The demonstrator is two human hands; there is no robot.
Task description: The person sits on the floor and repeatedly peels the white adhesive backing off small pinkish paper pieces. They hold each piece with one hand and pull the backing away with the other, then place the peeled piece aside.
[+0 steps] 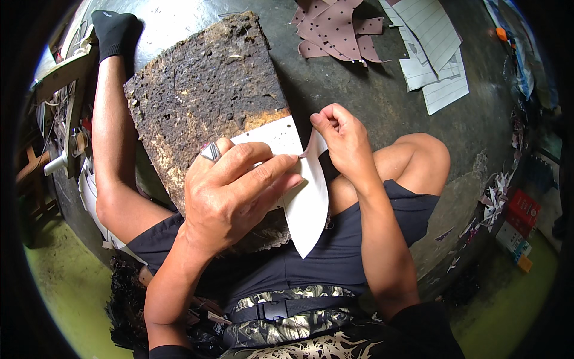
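A rough, dark block [206,81] lies between my legs. On its right edge is a flat white piece with small holes [276,136]. My left hand [230,191], wearing a ring, is closed with its fingertips at this piece's edge, gripping a curved, pointed white piece [308,200]. That pointed piece hangs past the block's edge over my lap. Its upper end is folded up, and a thin mauve side shows there. My right hand [342,134] pinches this upper end between thumb and fingers. The left thumb and fingers partly hide where the two pieces meet.
Mauve pieces with dark holes [335,33] lie on the floor beyond the block. Lined white sheets [427,39] are to their right. Scraps [495,194] and a red box [522,208] sit at the far right. A wooden frame [66,75] stands at the left.
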